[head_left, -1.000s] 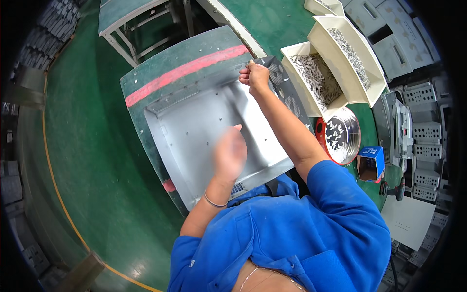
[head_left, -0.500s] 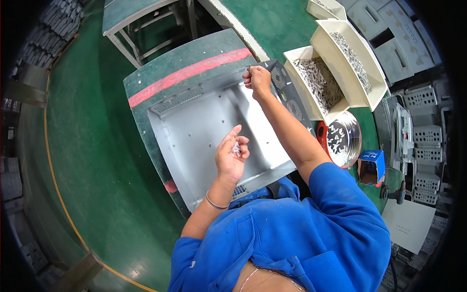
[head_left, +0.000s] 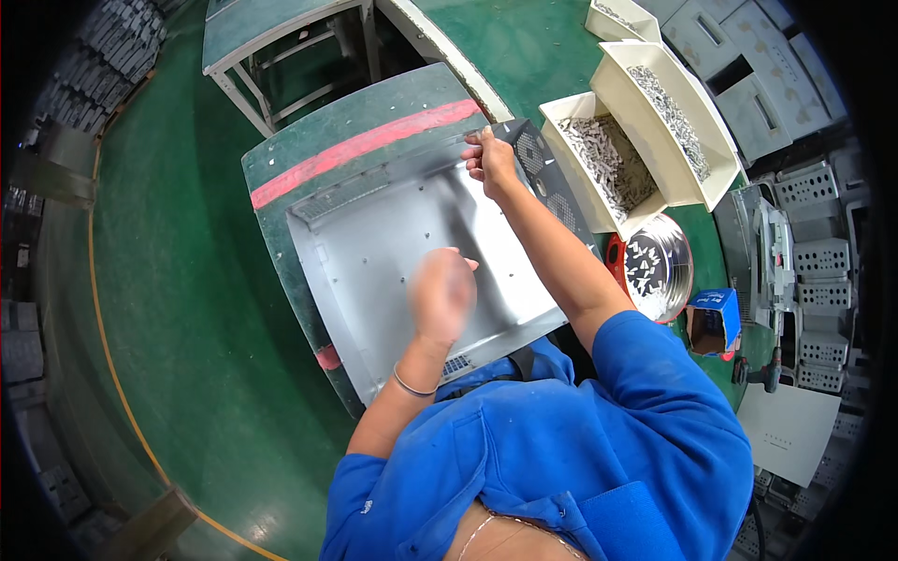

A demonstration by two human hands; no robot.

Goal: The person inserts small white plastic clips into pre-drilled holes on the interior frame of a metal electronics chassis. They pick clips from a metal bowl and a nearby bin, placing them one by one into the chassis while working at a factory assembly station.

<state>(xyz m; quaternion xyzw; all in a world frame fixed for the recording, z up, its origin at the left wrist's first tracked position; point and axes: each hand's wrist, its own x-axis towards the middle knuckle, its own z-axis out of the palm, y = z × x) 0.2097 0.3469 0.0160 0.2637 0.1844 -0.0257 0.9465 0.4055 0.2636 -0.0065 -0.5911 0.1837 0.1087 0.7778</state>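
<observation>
A shallow grey sheet-metal case (head_left: pixel 374 234) lies open side up on a green work table (head_left: pixel 281 220) with a pink-red stripe. At the case's far right corner my right hand (head_left: pixel 491 164) has its thumb and fingers drawn together against the rim. Whatever sits between those fingertips is too small or hidden to name. My left hand (head_left: pixel 443 297) hovers over the near middle of the case, smeared by motion. Its fingers cannot be made out, and its palm is not visible. Small studs dot the case floor, and perforated panels (head_left: pixel 567 210) line its right side.
Right of the table stand cream bins (head_left: pixel 617 213) of small pale parts. Nearer are a round red-rimmed metal bowl (head_left: pixel 690 266) with white pieces, a blue box (head_left: pixel 716 301) and a power drill (head_left: pixel 771 371). Another table (head_left: pixel 271 39) stands far left.
My left hand has turned over and blurred; small white pieces showed in its palm before and are now hidden. My right hand stays at the far right corner.
</observation>
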